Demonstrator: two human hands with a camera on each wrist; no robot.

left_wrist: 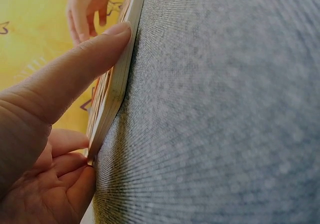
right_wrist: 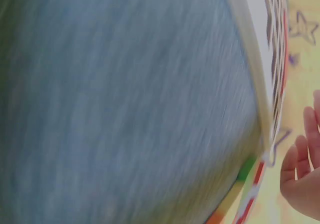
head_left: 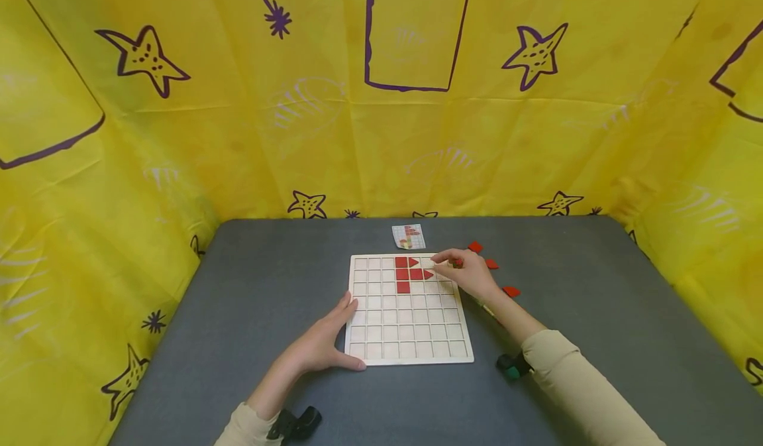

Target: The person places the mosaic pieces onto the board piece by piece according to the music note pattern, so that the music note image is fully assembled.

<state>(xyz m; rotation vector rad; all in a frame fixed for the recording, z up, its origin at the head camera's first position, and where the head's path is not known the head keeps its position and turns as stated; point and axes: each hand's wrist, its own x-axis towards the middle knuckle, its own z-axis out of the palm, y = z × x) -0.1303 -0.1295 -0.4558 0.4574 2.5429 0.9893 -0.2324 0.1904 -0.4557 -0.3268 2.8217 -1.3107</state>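
Observation:
A pale wooden board (head_left: 423,333) with a grid of square cells lies on the table. My left hand (head_left: 324,336) holds its near left corner, thumb at the front edge and fingers along the left side. In the left wrist view the thumb (left_wrist: 85,66) presses the board's edge (left_wrist: 117,84). Red squares (head_left: 403,287) and red triangles (head_left: 428,274) fill several upper cells. Over the far right corner hovers my right hand (head_left: 467,274), thumb and forefinger apart at the tips. No piece shows at its fingertips; in the right wrist view its fingers (right_wrist: 300,156) look loosely extended.
Beyond the board lies a small card (head_left: 408,236) printed with a grid and red shapes. Loose red pieces (head_left: 491,264) lie right of the board, near the right forearm. A yellow-green striped strip (right_wrist: 235,194) shows past the board in the right wrist view. Yellow cloth (head_left: 381,154) surrounds the table.

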